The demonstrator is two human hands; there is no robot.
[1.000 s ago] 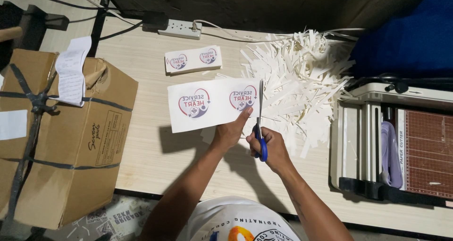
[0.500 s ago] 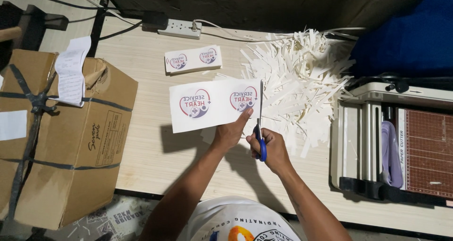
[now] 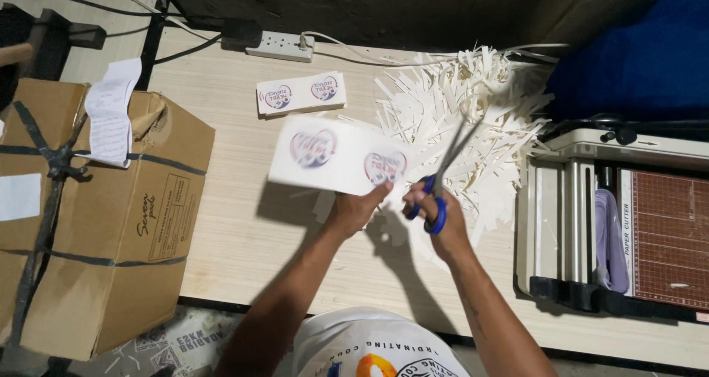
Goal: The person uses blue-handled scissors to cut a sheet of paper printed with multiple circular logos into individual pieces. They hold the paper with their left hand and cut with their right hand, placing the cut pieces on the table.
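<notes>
Hazard: printed sticker sheet (image 3: pixel 338 155) pinched by left hand (image 3: pixel 357 208), lifted off tabletop (image 3: pixel 244 222); right hand (image 3: pixel 437 213) grips blue-handled scissors (image 3: pixel 442 181) alongside; blades could likely nick adjacent left fingertips or the printed emblem.

Small print-finishing workshop: paper cutter (image 3: pixel 628 222) on desk (image 3: pixel 244 222), heap of paper trimmings (image 3: pixel 473 118), stacked printed labels (image 3: pixel 301 94), cardboard carton (image 3: pixel 96 222).

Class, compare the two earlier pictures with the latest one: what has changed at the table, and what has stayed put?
The printed sheet in the left hand has swung away from the scissors, which the right hand has opened, blades clear of the paper. The small sticker stack, the pile of paper strips, the cardboard box and the paper cutter stayed as they were.
</notes>
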